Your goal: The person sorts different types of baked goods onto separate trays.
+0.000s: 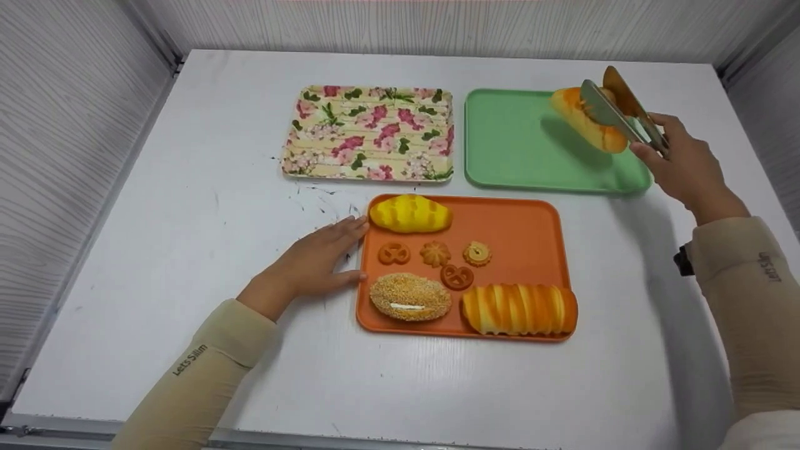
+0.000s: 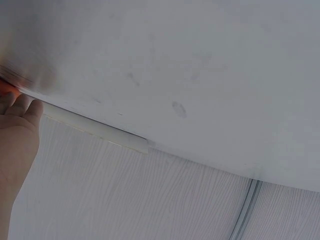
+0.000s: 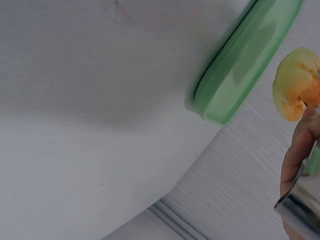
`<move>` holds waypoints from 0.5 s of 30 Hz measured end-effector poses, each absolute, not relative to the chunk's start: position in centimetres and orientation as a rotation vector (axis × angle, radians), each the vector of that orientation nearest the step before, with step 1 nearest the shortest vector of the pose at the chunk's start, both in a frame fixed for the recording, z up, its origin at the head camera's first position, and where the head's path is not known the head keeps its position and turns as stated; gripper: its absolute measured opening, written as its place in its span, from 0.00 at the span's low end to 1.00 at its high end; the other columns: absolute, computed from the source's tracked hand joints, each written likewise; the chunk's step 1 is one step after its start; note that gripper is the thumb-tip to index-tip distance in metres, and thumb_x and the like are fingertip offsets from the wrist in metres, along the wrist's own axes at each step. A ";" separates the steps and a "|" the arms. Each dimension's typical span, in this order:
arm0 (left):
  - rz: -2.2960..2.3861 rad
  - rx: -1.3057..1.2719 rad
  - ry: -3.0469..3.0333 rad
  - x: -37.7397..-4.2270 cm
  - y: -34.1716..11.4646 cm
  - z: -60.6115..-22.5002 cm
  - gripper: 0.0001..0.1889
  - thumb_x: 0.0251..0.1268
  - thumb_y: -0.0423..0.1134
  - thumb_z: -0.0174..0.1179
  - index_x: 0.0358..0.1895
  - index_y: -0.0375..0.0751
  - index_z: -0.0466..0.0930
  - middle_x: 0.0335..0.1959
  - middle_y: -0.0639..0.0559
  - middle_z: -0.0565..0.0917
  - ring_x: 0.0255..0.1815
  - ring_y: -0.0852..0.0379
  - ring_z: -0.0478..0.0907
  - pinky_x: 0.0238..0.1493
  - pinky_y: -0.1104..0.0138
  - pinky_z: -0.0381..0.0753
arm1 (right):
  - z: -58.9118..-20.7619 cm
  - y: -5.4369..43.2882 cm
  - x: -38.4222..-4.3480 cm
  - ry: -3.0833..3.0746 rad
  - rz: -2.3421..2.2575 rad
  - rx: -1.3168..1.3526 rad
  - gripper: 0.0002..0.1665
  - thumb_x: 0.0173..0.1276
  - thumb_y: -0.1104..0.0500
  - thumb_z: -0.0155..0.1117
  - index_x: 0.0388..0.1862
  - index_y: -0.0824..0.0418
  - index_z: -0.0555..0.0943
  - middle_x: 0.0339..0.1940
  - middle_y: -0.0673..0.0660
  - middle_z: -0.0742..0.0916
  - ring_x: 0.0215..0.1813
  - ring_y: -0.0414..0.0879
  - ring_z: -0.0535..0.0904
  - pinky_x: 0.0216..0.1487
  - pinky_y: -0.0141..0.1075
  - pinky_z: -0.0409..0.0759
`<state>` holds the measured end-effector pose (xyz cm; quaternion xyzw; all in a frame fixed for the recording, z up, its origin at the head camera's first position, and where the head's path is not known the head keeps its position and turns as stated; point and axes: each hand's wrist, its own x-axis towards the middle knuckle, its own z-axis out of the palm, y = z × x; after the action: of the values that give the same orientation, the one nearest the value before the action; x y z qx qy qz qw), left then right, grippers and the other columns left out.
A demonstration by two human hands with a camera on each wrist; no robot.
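My right hand [image 1: 687,165] grips a pair of metal tongs [image 1: 609,115], whose blades pinch a golden bread roll [image 1: 587,125]. The roll hangs above the right part of the green tray [image 1: 500,140] and casts a shadow on it. In the right wrist view the roll [image 3: 296,82] is raised off the green tray [image 3: 240,75]. With fingers extended, my left hand [image 1: 315,262] touches the left edge of the orange tray [image 1: 512,231]. Only a sliver of that tray shows past the left hand [image 2: 17,135] in the left wrist view.
The orange tray bears a yellow bread [image 1: 410,214], a crumb-coated bread [image 1: 409,299], a long ridged loaf [image 1: 520,309] and several cookies, including a pretzel-shaped one [image 1: 457,277]. A floral tray [image 1: 369,134] lies left of the green one. Walls [image 1: 437,28] border the white table [image 1: 187,187].
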<state>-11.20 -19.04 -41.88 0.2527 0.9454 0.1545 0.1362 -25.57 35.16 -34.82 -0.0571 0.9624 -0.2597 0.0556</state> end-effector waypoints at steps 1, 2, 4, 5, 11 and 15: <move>0.447 0.733 2.737 -11.2 -19.0 -41.9 0.43 0.65 0.64 0.50 0.77 0.46 0.47 0.76 0.53 0.47 0.75 0.51 0.44 0.71 0.53 0.49 | -34.9 35.4 -25.9 2.919 -0.783 -0.151 0.43 0.71 0.35 0.43 0.78 0.48 0.45 0.57 0.73 0.72 0.43 0.66 0.73 0.36 0.56 0.69; 0.446 0.731 2.738 -11.2 -19.1 -41.9 0.43 0.65 0.64 0.50 0.77 0.47 0.47 0.76 0.53 0.47 0.75 0.51 0.44 0.71 0.54 0.49 | -34.9 35.6 -26.1 2.918 -0.779 -0.129 0.44 0.71 0.34 0.42 0.78 0.48 0.45 0.57 0.72 0.72 0.42 0.65 0.74 0.35 0.55 0.70; 0.441 0.728 2.738 -11.2 -19.0 -41.8 0.43 0.65 0.64 0.50 0.77 0.47 0.47 0.76 0.53 0.47 0.75 0.52 0.44 0.71 0.54 0.49 | -35.0 35.9 -26.6 2.916 -0.778 -0.086 0.44 0.70 0.33 0.42 0.79 0.47 0.44 0.56 0.72 0.72 0.39 0.62 0.75 0.31 0.50 0.71; 0.439 0.726 2.738 -11.2 -19.0 -41.9 0.43 0.65 0.64 0.50 0.77 0.47 0.46 0.76 0.53 0.47 0.75 0.52 0.44 0.71 0.54 0.48 | -35.1 36.1 -26.8 2.912 -0.782 -0.067 0.45 0.70 0.33 0.42 0.79 0.47 0.44 0.55 0.71 0.73 0.38 0.60 0.75 0.29 0.48 0.72; 0.447 0.714 2.729 -11.2 -18.9 -41.8 0.44 0.65 0.64 0.50 0.77 0.47 0.46 0.76 0.53 0.47 0.76 0.52 0.44 0.71 0.54 0.48 | -35.7 36.7 -27.6 2.879 -0.806 0.012 0.46 0.69 0.32 0.42 0.79 0.47 0.43 0.57 0.70 0.71 0.37 0.57 0.75 0.27 0.43 0.73; 0.454 0.709 2.728 -11.2 -18.9 -41.7 0.43 0.65 0.64 0.51 0.77 0.48 0.46 0.76 0.53 0.47 0.76 0.51 0.44 0.71 0.54 0.48 | -36.1 36.8 -27.8 2.866 -0.806 0.028 0.47 0.69 0.32 0.42 0.79 0.48 0.43 0.57 0.70 0.72 0.37 0.56 0.76 0.28 0.43 0.73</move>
<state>-11.19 -18.88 -41.68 0.2458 0.9457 0.1574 0.1430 -27.80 36.83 -36.14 0.0094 0.9594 -0.2696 0.0819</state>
